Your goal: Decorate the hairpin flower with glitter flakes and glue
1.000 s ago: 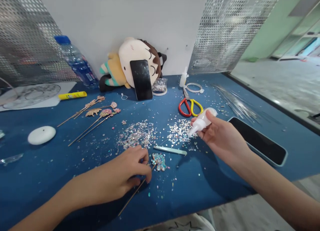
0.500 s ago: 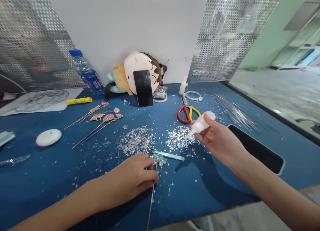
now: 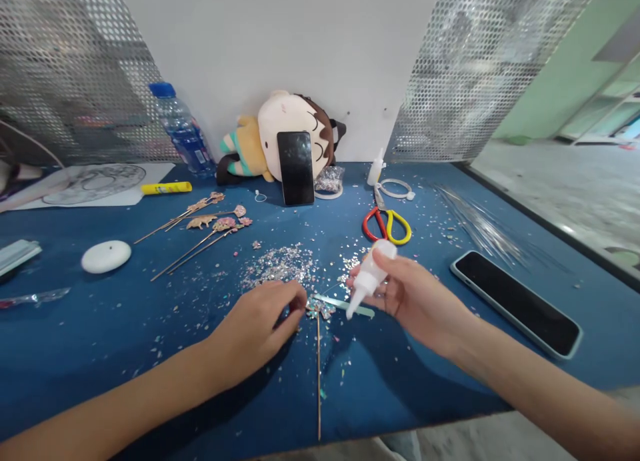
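- The right hand (image 3: pixel 417 301) is wrapped around a small white squeeze bottle with a pointed nozzle (image 3: pixel 369 278), fingers closed on its body and the tip angled down toward the work piece.
- That piece is a thin brass stick with a shell-chip ornament at its head (image 3: pixel 319 354). It lies on the blue felt-covered table (image 3: pixel 100 354), ornament end just in front of both hands, stem running toward the near edge.
- The left hand (image 3: pixel 257 324) pins it down, thumb and forefinger pinched together right at the ornament.
- The ornament already looks partly covered in glittery chips, so this one seems mid-way, with the nozzle not quite touching it yet.
- Several finished-looking decorated sticks (image 3: pixel 203 228) lie in a bunch farther back on the left, so a good part of the batch looks done.
- Plenty of material is left: a loose pile of iridescent shell flakes (image 3: pixel 283 268) just behind the hands, and pale metal tweezers (image 3: pixel 345 306) lying beside the ornament.
- Red and yellow scissors (image 3: pixel 387 224) and a black phone (image 3: pixel 517 302) sit off to the right, untouched.
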Demonstrator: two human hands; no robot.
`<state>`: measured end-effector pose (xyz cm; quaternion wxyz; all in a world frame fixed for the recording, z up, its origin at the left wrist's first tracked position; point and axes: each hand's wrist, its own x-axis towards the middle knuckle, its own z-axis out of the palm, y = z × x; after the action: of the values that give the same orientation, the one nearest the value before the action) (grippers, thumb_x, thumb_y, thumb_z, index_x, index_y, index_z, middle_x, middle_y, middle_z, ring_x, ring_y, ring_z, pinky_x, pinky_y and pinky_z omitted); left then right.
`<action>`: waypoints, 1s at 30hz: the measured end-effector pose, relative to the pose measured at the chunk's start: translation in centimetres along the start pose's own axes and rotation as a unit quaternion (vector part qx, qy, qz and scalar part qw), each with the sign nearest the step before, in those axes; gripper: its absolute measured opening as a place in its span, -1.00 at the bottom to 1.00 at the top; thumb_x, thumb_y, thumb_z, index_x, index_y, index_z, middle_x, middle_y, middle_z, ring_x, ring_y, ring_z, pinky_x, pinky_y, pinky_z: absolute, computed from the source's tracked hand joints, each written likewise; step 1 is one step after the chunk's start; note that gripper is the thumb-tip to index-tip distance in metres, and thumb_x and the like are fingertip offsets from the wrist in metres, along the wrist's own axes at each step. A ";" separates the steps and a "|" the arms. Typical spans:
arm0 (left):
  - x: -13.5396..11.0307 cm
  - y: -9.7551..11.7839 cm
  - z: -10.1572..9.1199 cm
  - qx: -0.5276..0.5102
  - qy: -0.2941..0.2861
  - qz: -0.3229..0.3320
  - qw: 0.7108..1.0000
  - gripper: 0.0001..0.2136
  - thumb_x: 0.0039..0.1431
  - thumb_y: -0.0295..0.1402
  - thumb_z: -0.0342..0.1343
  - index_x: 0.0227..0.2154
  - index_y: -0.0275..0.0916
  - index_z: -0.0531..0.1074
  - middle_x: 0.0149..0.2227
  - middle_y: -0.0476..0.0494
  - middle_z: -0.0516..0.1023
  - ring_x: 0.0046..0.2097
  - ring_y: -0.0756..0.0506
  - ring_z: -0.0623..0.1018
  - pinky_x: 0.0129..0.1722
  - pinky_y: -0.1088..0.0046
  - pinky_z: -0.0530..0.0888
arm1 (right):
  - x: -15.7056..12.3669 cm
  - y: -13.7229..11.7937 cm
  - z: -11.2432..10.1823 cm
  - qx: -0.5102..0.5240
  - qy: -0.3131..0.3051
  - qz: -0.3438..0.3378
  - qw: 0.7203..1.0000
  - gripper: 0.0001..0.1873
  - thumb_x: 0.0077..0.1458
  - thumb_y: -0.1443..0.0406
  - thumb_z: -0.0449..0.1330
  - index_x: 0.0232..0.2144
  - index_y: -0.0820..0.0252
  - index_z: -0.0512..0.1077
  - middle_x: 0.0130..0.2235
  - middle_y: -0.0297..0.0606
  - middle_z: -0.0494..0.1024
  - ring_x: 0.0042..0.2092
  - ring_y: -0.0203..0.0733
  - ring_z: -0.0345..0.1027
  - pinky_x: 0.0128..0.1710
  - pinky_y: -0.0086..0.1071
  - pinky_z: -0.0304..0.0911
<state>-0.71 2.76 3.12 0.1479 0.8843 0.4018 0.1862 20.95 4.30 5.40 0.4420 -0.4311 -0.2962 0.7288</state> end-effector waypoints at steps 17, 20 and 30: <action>-1.2 1.3 2.3 0.035 -0.033 0.167 0.985 -0.81 0.17 -0.51 -0.15 -0.44 -0.28 0.35 -0.46 -0.09 0.41 -0.44 -0.06 0.30 -0.45 0.39 0.26 | 1.7 1.2 -0.4 0.073 0.012 0.104 0.992 -0.78 0.13 0.21 0.07 -0.47 0.25 0.34 -0.40 -0.25 0.50 -0.30 -0.28 0.41 -0.22 -0.37 0.30; -1.2 1.1 2.4 0.028 -0.030 0.165 0.985 -0.81 0.18 -0.51 -0.16 -0.41 -0.28 0.36 -0.44 -0.09 0.41 -0.43 -0.07 0.31 -0.43 0.38 0.28 | 1.8 1.3 -0.4 0.055 0.012 0.064 0.996 -0.80 0.11 0.21 0.09 -0.45 0.23 0.33 -0.39 -0.27 0.50 -0.29 -0.28 0.41 -0.20 -0.38 0.30; -1.6 0.2 2.5 -0.019 0.000 0.167 0.986 -0.83 0.18 -0.52 -0.12 -0.34 -0.30 0.38 -0.41 -0.10 0.43 -0.40 -0.06 0.33 -0.42 0.38 0.26 | 1.3 2.4 1.0 -0.273 -0.043 -0.230 0.933 -0.88 0.03 0.29 0.17 -0.36 0.18 0.29 -0.38 -0.32 0.49 -0.35 -0.33 0.37 -0.37 -0.45 0.30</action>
<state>-0.40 1.09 0.62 0.1317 0.9359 0.2445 0.2165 18.81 4.39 3.45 0.4498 -0.4234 -0.5936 0.5158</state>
